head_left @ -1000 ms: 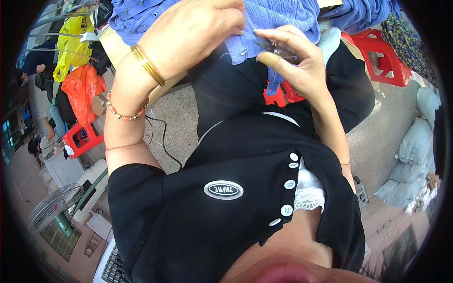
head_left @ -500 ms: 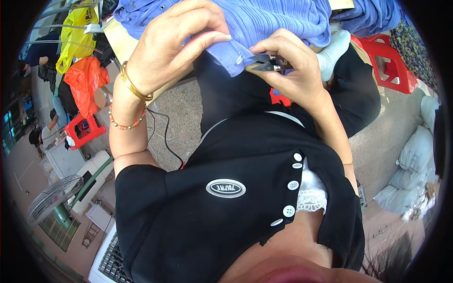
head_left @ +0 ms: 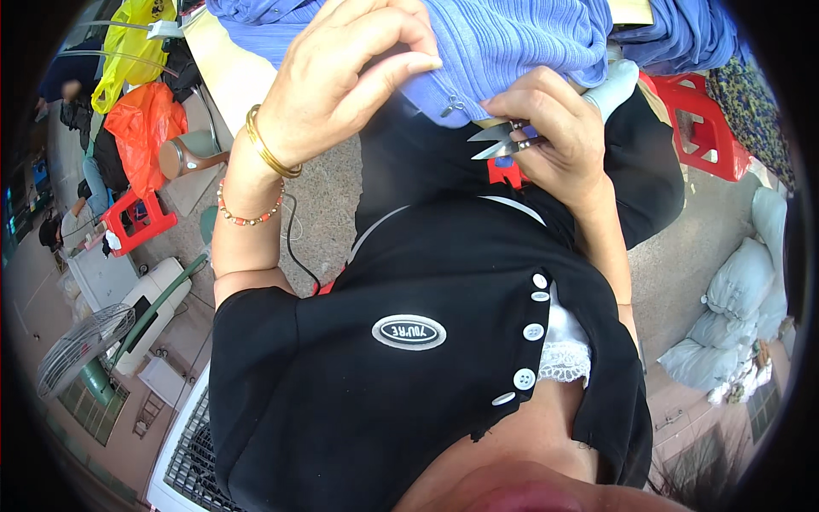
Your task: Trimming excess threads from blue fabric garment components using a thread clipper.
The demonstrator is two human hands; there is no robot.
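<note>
A blue ribbed knit garment (head_left: 520, 43) lies over the table edge and hangs toward my lap. My left hand (head_left: 354, 81) is closed, thumb and forefinger pinching the garment's edge. Beside that pinch, a small dark zipper pull (head_left: 452, 106) shows on the garment's corner. My right hand (head_left: 554, 128) holds thread snips (head_left: 496, 143) in its palm, their two blades apart and pointing left, just below the corner and clear of it. The thumb and forefinger of that hand come together near the fabric; whether they pinch a thread cannot be made out.
More blue garments (head_left: 678, 38) are piled at the far right, above a red plastic stool (head_left: 708, 128). White sacks (head_left: 738, 282) lie on the right. On the left are an orange bag (head_left: 145, 128), another red stool (head_left: 141, 224) and a standing fan (head_left: 85, 346).
The snips have come away from the garment's corner, moving down and right, and their blades now stand apart. My left hand has shifted slightly right with the fabric edge.
</note>
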